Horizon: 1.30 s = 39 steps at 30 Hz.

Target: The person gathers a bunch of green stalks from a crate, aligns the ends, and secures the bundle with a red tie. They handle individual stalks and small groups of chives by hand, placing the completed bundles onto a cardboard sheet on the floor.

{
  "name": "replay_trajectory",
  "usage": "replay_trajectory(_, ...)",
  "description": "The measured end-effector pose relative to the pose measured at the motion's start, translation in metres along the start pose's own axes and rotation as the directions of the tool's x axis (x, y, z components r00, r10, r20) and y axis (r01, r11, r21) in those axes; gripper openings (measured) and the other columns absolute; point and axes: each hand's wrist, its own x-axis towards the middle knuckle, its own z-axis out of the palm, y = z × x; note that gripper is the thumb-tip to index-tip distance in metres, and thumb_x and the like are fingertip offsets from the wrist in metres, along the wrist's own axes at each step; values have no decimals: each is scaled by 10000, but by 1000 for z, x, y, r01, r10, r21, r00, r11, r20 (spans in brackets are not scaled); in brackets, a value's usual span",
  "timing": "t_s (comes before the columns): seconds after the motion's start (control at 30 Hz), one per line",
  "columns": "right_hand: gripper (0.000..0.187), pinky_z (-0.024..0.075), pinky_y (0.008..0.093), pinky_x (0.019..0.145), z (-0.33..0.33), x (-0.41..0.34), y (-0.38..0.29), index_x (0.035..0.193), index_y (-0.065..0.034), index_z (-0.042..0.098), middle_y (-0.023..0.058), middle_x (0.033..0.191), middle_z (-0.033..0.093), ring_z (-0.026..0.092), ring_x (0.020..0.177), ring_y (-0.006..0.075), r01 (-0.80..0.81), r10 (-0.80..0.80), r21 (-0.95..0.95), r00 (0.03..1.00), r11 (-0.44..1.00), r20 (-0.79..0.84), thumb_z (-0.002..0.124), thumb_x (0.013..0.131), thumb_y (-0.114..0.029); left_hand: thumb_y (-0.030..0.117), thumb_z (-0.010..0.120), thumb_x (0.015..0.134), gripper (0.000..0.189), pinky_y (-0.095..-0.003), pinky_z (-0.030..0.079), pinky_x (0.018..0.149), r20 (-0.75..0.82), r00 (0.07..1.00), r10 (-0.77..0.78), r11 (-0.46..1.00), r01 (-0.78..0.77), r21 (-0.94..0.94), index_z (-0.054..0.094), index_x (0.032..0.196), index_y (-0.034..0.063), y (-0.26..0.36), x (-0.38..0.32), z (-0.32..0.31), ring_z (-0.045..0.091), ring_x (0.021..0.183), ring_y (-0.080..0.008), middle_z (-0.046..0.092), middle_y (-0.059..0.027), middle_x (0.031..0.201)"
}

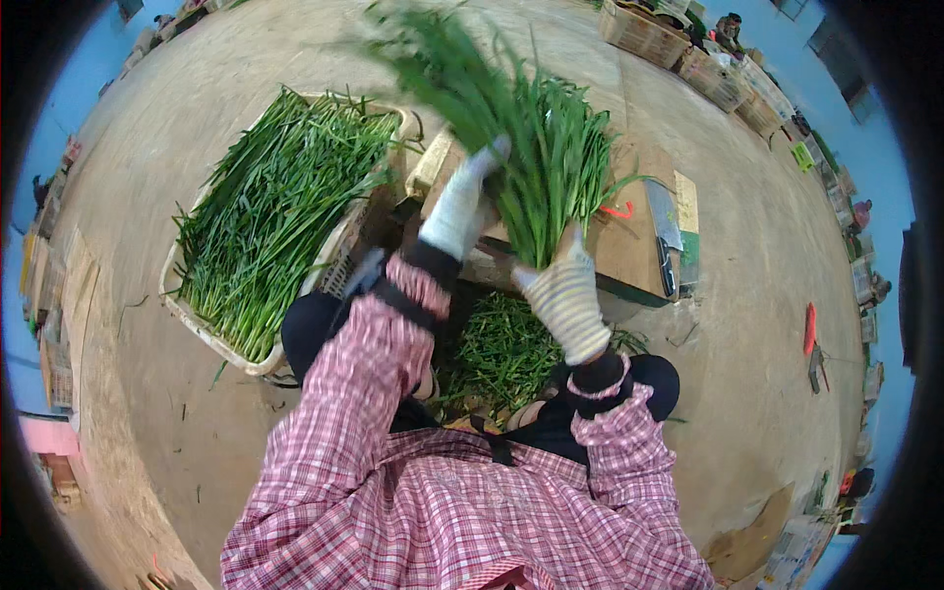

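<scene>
A bunch of long green leafy stalks slants up in front of me, its upper leaves blurred. My right hand, in a striped knit glove, grips the pale lower ends. Higher up, my left hand in a white glove has its thumb against the leaves; its fingers are mostly hidden behind them. Under the bunch is a brown board, with more upright-looking greens at its far side. On the board's right lies a cleaver with a black handle. A red strip rests near the leaves.
A white plastic crate heaped with similar greens stands to my left. Cut leaf scraps lie between my feet. A red-and-dark tool is on the concrete floor at right. Crates and people line the far walls.
</scene>
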Motion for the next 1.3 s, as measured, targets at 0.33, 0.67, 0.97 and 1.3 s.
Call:
replay_trajectory(0.33, 835, 508, 422, 953, 7, 150, 81, 1299, 124, 430, 337, 1217, 608, 625, 1114, 416, -527, 529, -42, 848, 849, 35, 823, 719, -331, 667, 586, 876, 924, -393, 410, 1042, -175, 972, -158, 398, 225, 889, 432, 1456, -35, -34, 237, -26, 545, 1260, -327, 574, -201, 1379)
replay_trajectory(0.67, 934, 526, 450, 924, 31, 140, 106, 1341, 148, 360, 365, 1151, 621, 631, 1086, 439, -580, 593, -132, 797, 804, 111, 815, 729, -391, 569, 644, 844, 992, -544, 217, 1176, -92, 970, 225, -15, 98, 995, 246, 1519, -40, -87, 167, -59, 223, 1438, -526, 219, -352, 1560)
replay_trajectory(0.97, 931, 502, 403, 956, 1, 110, 87, 1437, 100, 345, 285, 1235, 631, 622, 1153, 365, -457, 432, 46, 866, 888, 252, 823, 776, -349, 668, 695, 764, 1062, -601, 120, 1189, 46, 976, -215, -402, -131, 906, 228, 1584, 180, -111, 171, -33, 108, 1468, -544, 150, -267, 1621)
replay_trajectory(1.3, 279, 531, 236, 614, -45, 48, 134, 1210, -11, 662, 79, 950, 718, 649, 729, 102, -437, 472, 386, 881, 813, 4, 606, 985, -165, 625, 650, 830, 851, -613, 130, 1182, 300, 952, -67, -387, -301, 871, 328, 1547, 299, -117, 161, -51, 149, 1473, -507, 193, -235, 1617)
